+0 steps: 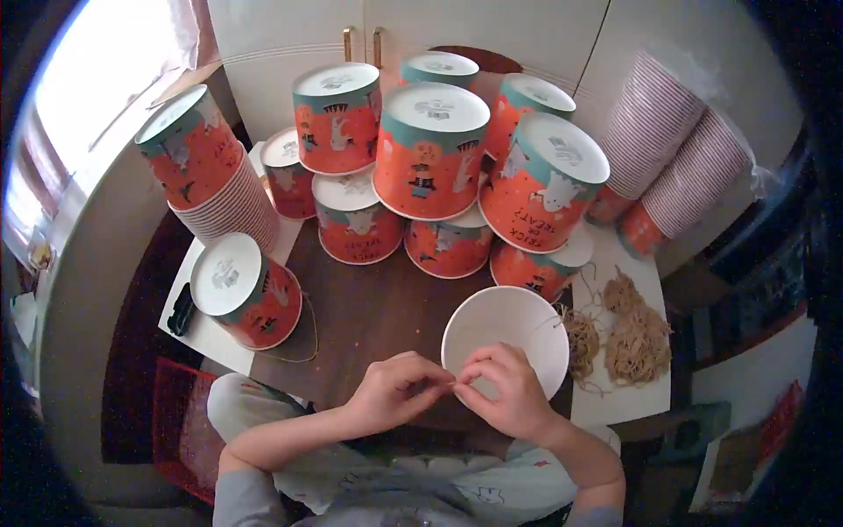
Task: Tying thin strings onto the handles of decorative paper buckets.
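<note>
Pinching with the fingers of both the left hand (399, 391) and the right hand (505, 391), thumb to forefinger, almost no gap, apparently on a thin tan strand (453, 383) between the tips. Held tip to tip, probably for fine control of so slight a piece. Just behind: a round white-lined paper bucket (505, 316), mouth up by the near edge of the brown-and-white desk (351, 299), likely for easy access to the rim. Can't tell about contact with the right hand. Just right of it: a loose heap of tan paper twine (639, 342), probably for a short reach. Toward the back: orange-and-green printed paper buckets (430, 167), upside down and stacked, presumably for a steady footing and to save space.
</note>
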Tool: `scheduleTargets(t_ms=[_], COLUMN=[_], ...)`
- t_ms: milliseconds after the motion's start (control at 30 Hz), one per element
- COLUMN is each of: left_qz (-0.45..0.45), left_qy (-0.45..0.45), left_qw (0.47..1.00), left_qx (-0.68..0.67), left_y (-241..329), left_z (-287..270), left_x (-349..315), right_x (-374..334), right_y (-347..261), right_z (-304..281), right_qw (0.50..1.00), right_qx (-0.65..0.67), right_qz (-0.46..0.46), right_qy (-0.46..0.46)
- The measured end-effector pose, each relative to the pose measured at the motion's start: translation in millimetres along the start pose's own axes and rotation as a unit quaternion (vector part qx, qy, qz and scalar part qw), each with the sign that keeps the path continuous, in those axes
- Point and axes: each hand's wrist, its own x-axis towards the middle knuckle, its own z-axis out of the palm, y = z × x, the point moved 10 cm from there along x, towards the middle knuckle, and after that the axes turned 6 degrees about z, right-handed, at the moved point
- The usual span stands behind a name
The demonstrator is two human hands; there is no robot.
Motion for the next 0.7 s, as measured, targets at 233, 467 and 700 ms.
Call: scheduleTargets(t_ms=[233,467,700], left_qz=[-0.159,-0.125,-0.273], left_qy=[0.007,-0.081,-0.107], left_qw=[0.984,0.975,0.881], left_qx=[-0.084,-0.164,-0.371], left_y=[-20.3,-26.5,-38.2], left_z=[3.6,16.3,35.2], left_x=[-9.5,-8.1,-20.0], right_x=[-0.1,-1.4,-3.0], right_y=[2.7,9.5,-8.0], right_z=[0.4,10.5,-1.1], right_qw=[1.0,0.994,0.994], right_qx=[0.029,0.079,0.091], right_qz=[-0.003,0.049,-0.038], right_qy=[0.007,-0.06,-0.037])
